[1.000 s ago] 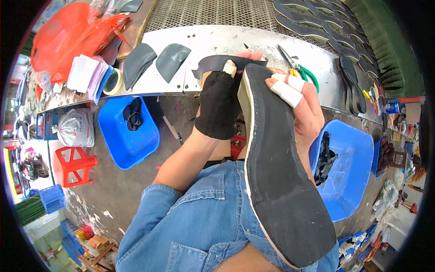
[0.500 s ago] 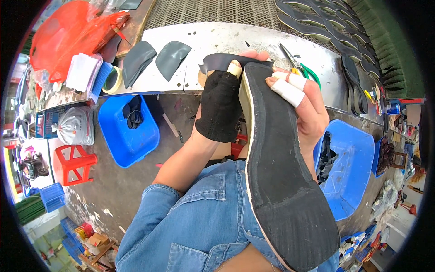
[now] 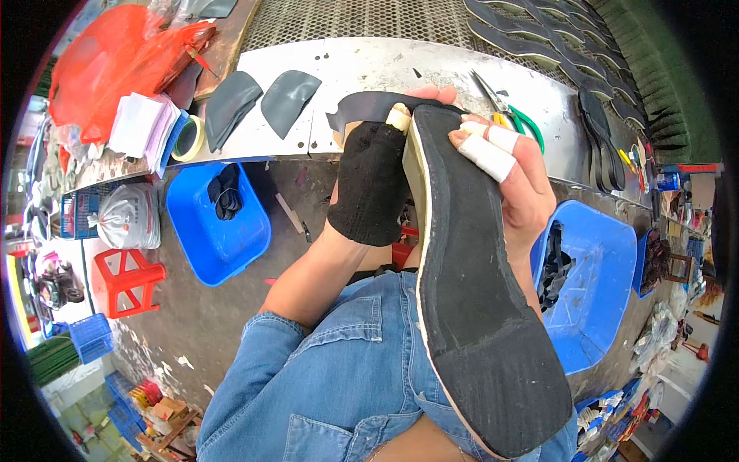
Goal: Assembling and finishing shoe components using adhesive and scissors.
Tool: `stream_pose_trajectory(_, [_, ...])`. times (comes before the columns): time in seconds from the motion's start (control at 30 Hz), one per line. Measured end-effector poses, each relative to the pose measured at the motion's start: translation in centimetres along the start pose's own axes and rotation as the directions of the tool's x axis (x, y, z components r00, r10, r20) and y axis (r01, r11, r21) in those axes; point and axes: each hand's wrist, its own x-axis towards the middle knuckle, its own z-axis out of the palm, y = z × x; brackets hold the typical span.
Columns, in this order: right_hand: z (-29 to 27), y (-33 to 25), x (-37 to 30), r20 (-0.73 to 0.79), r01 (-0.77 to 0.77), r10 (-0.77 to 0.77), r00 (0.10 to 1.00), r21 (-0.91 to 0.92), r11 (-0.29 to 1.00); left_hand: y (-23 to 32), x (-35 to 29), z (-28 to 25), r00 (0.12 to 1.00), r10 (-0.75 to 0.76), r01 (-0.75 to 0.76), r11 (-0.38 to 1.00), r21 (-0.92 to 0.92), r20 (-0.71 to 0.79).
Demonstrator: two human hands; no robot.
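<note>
A long black shoe sole (image 3: 477,285) with a pale edge is held up lengthwise, its narrower end at the top and its broad end over my lap. My right hand (image 3: 523,181), white tape round its fingers, grips the upper right side of the sole. My left hand (image 3: 371,181), in a black fingerless glove, is closed at the sole's top end. Between its thumb and fingers is a dark, thin strip (image 3: 358,108) that curves away to the left. Where the strip meets the sole is partly hidden by my fingers.
Green-handled scissors (image 3: 517,115) lie on the white worktop (image 3: 369,61) beyond my right hand. Dark curved pieces (image 3: 289,102) lie at left, near a tape roll (image 3: 188,138). Blue bins (image 3: 219,246) flank me. Several soles (image 3: 512,42) rest on the mesh conveyor (image 3: 354,23).
Both hands and the sole have shifted very slightly left. The free left end of the dark strip now reaches a little farther left.
</note>
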Motion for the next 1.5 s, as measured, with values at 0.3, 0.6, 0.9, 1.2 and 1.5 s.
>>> stream_pose_trajectory(0.3, [-0.4,0.9,0.0,-0.062,0.027,-0.029,0.998,-0.040,0.999,0.6,1.1,-1.3,0.992,-0.121,0.123,0.976,0.181,-0.021])
stream_pose_trajectory(0.6, [-0.8,1.3,0.1,0.026,-0.066,0.067,0.997,-0.042,0.997,1.4,1.9,-0.1,0.955,-0.042,0.137,0.941,0.310,-0.295])
stream_pose_trajectory(0.9, [-0.3,3.1,0.0,-0.003,-0.011,0.011,1.000,-0.197,0.980,2.6,1.7,0.0,0.908,0.290,-0.157,0.904,0.397,-0.302])
stream_pose_trajectory(1.2, [-0.1,2.5,0.6,0.000,-0.099,0.102,0.995,-0.223,0.970,3.7,0.3,0.8,0.867,0.497,-0.277,0.409,0.869,0.042])
stream_pose_trajectory(1.5, [-0.2,2.7,0.7,0.005,-0.101,0.105,0.995,-0.225,0.969,3.8,0.2,2.2,0.854,0.489,-0.412,0.421,0.808,0.180])
